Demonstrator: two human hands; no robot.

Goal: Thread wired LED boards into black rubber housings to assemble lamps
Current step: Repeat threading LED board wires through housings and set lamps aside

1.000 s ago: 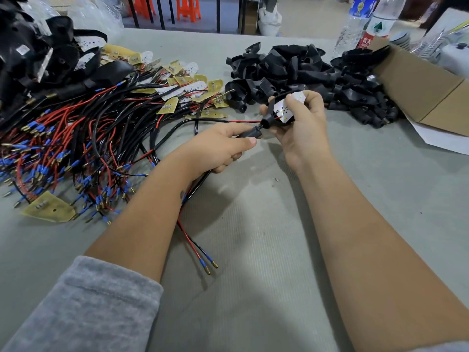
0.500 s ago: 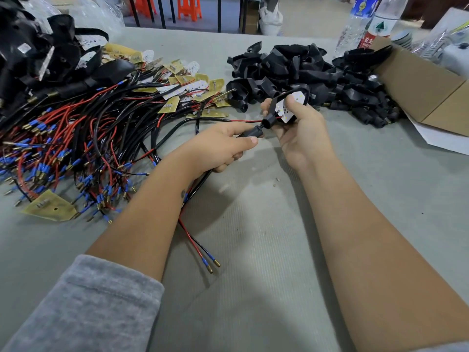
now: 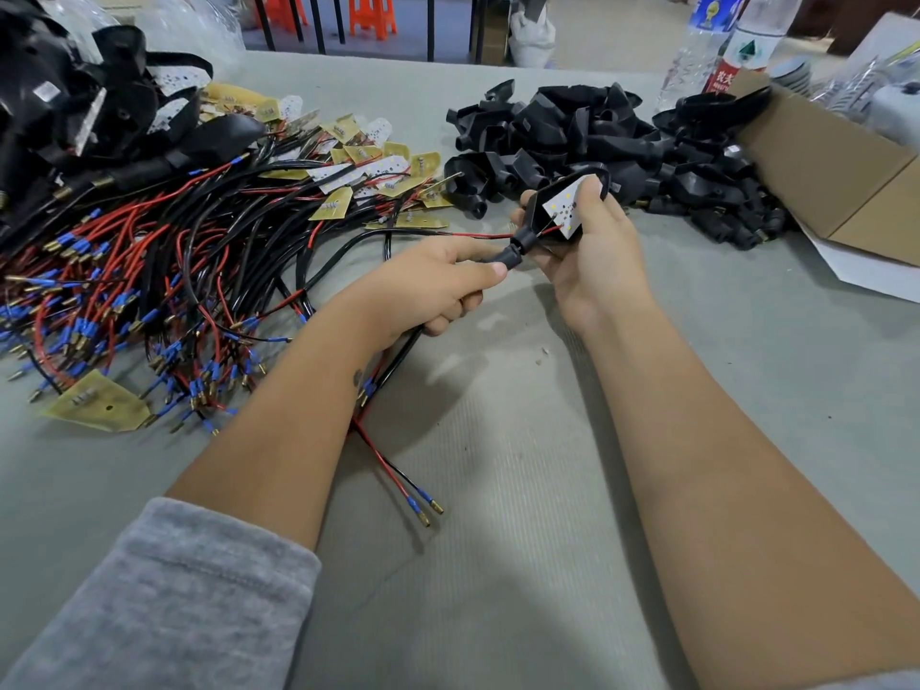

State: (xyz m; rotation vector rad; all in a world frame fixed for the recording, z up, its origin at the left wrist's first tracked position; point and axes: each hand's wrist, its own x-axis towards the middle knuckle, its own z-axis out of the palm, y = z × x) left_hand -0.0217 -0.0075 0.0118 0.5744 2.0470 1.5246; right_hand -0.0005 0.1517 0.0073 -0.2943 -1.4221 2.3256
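Observation:
My right hand (image 3: pixel 592 261) holds a black rubber housing (image 3: pixel 535 204) with a white LED board (image 3: pixel 567 209) sitting tilted in its open face, my thumb pressing on the board. My left hand (image 3: pixel 428 291) grips the housing's narrow neck (image 3: pixel 513 254) and the red and black wires (image 3: pixel 386 463) that come out below it, ending in blue-sleeved terminals on the table. A heap of wired LED boards (image 3: pixel 189 261) lies to the left. Empty black housings (image 3: pixel 597 141) are piled behind my hands.
Finished black lamps (image 3: pixel 64 112) are stacked at the far left. An open cardboard box (image 3: pixel 841 171) sits at the right, with water bottles (image 3: pixel 717 47) behind it. The grey table (image 3: pixel 498 540) stretches toward me between my forearms.
My right hand has turned the housing so its open face and the white board show more. The left hand keeps its grip on the neck and wires.

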